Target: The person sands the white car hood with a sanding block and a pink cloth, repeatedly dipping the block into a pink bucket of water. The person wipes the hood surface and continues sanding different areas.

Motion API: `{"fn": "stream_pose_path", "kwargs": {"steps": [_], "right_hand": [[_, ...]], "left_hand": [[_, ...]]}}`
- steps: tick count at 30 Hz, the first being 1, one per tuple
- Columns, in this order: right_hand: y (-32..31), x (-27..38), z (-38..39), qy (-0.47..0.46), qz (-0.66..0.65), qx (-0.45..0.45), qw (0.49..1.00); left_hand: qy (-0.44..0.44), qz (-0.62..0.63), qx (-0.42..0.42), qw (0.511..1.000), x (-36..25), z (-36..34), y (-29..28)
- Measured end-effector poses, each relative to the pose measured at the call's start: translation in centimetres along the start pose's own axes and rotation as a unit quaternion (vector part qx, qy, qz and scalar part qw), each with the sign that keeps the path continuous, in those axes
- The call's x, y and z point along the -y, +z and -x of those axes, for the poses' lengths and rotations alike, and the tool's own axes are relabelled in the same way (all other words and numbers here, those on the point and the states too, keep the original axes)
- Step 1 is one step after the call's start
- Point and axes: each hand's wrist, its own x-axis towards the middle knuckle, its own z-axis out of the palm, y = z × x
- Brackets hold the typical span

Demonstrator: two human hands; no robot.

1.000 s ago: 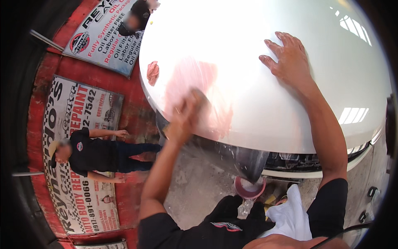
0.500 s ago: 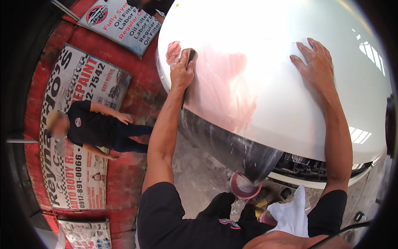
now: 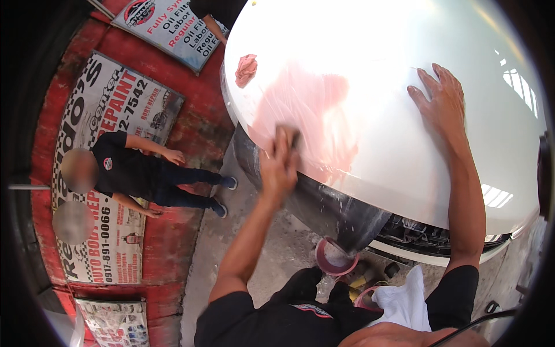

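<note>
A white car hood (image 3: 393,173) fills the upper right, with a pinkish smoothed patch (image 3: 306,104) on its left part. Over the lower left border of that patch is my left hand (image 3: 278,165), smeared by motion. Its fingers are closed round a dark sanding block (image 3: 296,139), which lies against the hood. Fingers spread, my right hand (image 3: 444,98) rests flat on the white surface further right and holds nothing. A crumpled pink cloth (image 3: 246,70) lies on the hood, beyond my left hand.
Below the hood edge is a dark headlight area (image 3: 341,222). A reddish bucket of cloudy water (image 3: 337,258) stands on the concrete floor (image 3: 214,277) near my legs. To the left, a person (image 3: 141,170) stands before a red wall with signs; another person's arm (image 3: 215,29) shows beyond.
My left hand has come down toward me and slightly right with the block, uncovering the pink cloth. My right hand stays on the hood. The standing person's feet now show.
</note>
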Motion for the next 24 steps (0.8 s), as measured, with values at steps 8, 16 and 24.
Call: {"fn": "stream_pose_path", "kwargs": {"steps": [8,16,24], "right_hand": [[0.4,2.6,0.2,-0.031,-0.022,0.002,0.999],[0.8,2.9,-0.8,-0.026,-0.007,-0.014,1.0],[0.5,0.8,-1.7,-0.008,0.004,-0.002,1.0]], "left_hand": [[-0.14,-0.108,0.091,0.98,9.9,-11.6,-2.3],[-0.079,-0.095,0.132,0.984,6.6,-13.6,-1.7],[0.174,-0.055,0.009,0.983,2.4,-0.6,4.9]]}}
